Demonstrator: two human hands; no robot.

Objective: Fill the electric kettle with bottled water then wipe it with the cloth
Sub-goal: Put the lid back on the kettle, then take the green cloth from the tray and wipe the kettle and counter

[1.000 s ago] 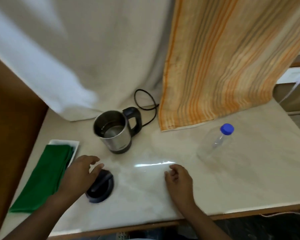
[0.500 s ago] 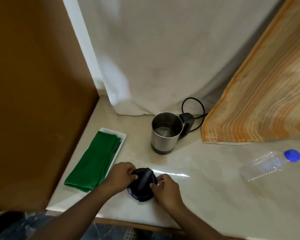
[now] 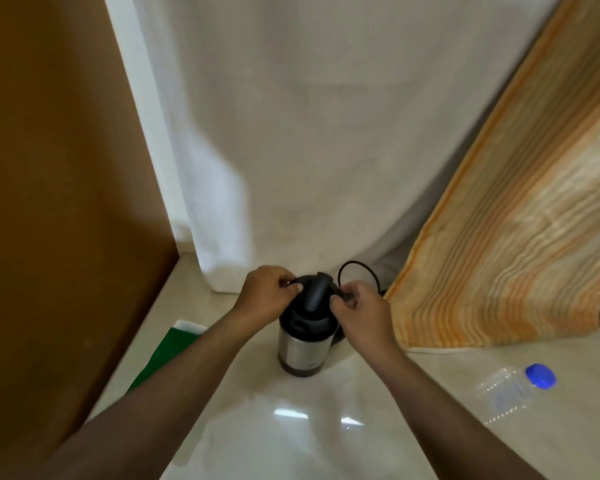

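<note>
Curtains, white [image 3: 291,133] and orange-striped [image 3: 520,237], hang behind the pale counter [image 3: 291,427]. Steel kettle [image 3: 303,348] stands mid-counter; both hands, left [image 3: 265,296] and right [image 3: 359,306], pinch the black lid [image 3: 310,303] sitting atop it. Green cloth [image 3: 163,358] lies left, the bottle [image 3: 513,389] on its side at right.

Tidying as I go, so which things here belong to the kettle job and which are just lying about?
Job: kettle, lid held by left hand and right hand, bottle, green cloth.
Lying about: striped towel, white sheet.
</note>
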